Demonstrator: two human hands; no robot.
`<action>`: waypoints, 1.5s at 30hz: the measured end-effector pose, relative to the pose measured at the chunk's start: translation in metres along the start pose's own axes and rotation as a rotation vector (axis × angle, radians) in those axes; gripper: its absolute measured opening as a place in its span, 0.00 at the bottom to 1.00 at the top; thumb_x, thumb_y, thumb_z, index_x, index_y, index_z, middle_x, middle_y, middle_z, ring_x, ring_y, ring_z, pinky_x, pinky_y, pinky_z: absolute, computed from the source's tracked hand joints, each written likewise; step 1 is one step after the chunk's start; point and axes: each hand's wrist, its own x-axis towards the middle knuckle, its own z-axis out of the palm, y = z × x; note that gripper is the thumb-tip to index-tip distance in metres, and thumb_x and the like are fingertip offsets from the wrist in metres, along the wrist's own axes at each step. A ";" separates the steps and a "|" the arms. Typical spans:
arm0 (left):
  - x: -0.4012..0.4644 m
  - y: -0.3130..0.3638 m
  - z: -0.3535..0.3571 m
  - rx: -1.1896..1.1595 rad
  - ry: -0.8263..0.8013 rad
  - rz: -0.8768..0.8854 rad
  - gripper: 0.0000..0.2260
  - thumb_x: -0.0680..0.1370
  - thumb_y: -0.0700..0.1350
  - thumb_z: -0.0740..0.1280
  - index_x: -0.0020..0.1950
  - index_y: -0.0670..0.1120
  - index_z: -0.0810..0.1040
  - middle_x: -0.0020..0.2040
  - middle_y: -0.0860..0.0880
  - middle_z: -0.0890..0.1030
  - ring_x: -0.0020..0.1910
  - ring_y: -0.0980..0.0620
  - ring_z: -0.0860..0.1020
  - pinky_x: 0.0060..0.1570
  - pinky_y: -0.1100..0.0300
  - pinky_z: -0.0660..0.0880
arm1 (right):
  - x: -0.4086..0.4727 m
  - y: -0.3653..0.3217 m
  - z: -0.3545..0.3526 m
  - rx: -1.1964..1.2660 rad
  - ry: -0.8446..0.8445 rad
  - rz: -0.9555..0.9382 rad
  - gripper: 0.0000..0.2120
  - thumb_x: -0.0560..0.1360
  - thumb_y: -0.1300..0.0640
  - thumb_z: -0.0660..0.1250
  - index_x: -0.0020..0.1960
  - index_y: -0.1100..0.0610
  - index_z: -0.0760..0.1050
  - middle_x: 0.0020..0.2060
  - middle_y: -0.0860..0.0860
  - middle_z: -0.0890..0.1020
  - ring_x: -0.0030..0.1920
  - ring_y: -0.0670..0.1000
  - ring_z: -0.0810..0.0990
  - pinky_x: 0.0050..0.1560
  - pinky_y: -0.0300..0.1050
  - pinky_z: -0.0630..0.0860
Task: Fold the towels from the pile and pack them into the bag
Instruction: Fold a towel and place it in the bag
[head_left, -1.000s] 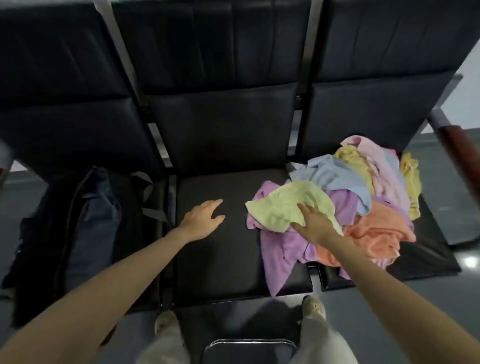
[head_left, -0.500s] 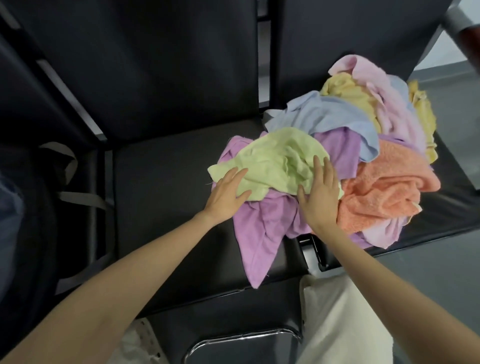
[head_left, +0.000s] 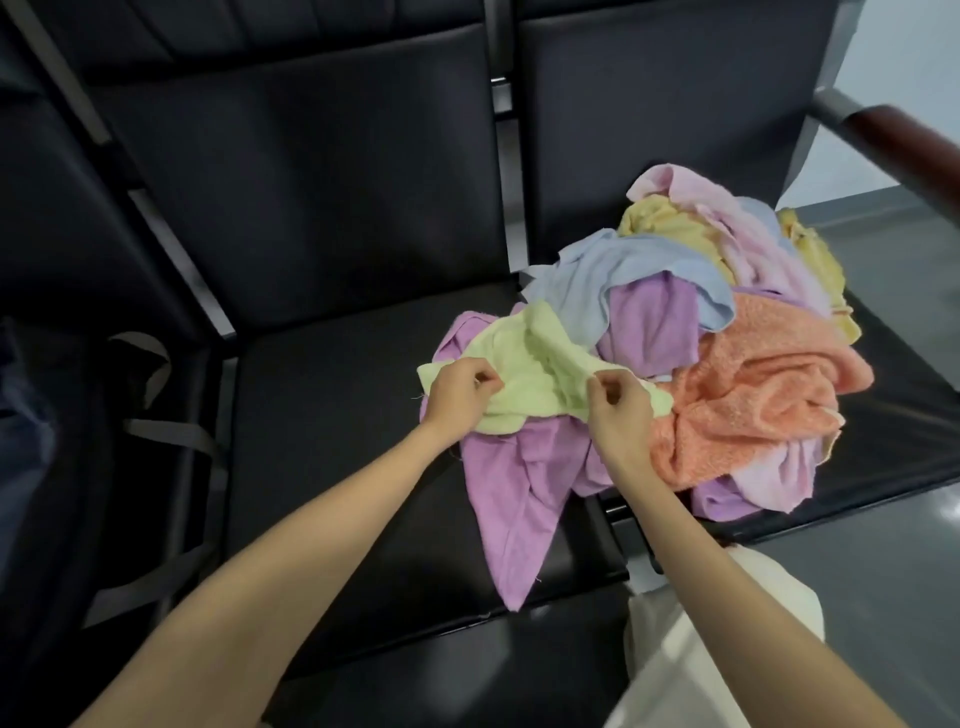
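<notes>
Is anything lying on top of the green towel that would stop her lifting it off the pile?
Nothing visible does. The green towel lies on top, over the purple towel, and both the left hand and right hand already pinch it.

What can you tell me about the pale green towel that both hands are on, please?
The pale green towel is soft terry-like cloth, crumpled and unfolded, lying on the near left side of the towel pile, over a purple towel. The left hand pinches its left edge and the right hand its right edge. It rests above the black seat.
</notes>
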 end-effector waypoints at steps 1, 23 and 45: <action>-0.011 0.001 -0.008 -0.028 0.035 0.016 0.03 0.75 0.39 0.69 0.44 0.42 0.83 0.43 0.49 0.83 0.41 0.55 0.77 0.43 0.62 0.70 | -0.006 -0.008 -0.001 0.053 -0.015 -0.010 0.03 0.77 0.64 0.62 0.46 0.61 0.74 0.38 0.50 0.77 0.38 0.46 0.74 0.38 0.36 0.68; -0.162 0.020 -0.088 -0.131 0.047 0.219 0.05 0.74 0.44 0.72 0.42 0.53 0.79 0.46 0.56 0.82 0.49 0.61 0.77 0.51 0.63 0.71 | -0.116 -0.137 -0.041 0.618 -0.272 0.008 0.03 0.78 0.65 0.62 0.46 0.62 0.74 0.41 0.56 0.78 0.42 0.50 0.78 0.41 0.39 0.78; -0.222 -0.015 -0.160 -0.150 -0.192 0.087 0.15 0.78 0.46 0.69 0.32 0.46 0.72 0.29 0.54 0.67 0.30 0.58 0.64 0.31 0.64 0.61 | -0.127 -0.150 -0.028 0.358 -0.505 -0.065 0.08 0.80 0.56 0.60 0.43 0.53 0.72 0.35 0.45 0.73 0.36 0.43 0.70 0.37 0.37 0.65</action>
